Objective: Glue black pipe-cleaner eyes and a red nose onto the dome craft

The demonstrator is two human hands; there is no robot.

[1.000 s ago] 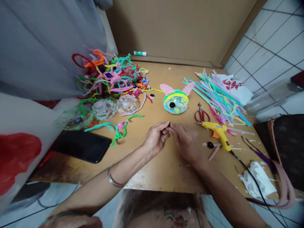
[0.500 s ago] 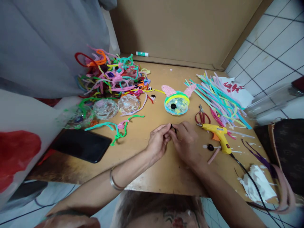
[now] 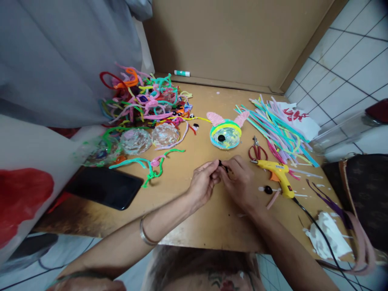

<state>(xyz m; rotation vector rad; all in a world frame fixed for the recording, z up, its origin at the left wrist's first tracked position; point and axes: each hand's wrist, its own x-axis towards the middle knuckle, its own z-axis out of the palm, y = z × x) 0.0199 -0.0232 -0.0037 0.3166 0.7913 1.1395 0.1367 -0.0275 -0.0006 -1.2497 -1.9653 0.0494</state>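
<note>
Hardly shifted, left hand (image 3: 202, 182) and right hand (image 3: 239, 180) still pinch a small black bead (image 3: 220, 163) together between their fingertips, at 6 o'clock from the pipe-cleaner face (image 3: 225, 133). It looks like a fiddly fingertip adjustment, and whatever follows calls for a steady, fine pinch.

One small black piece (image 3: 220, 163), mostly hidden, pinched between left hand (image 3: 202, 182) and right hand (image 3: 239, 182).

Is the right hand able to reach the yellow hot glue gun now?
Probably yes: the yellow hot glue gun lies uncovered beside the right hand, though it pinches a small black piece.
</note>
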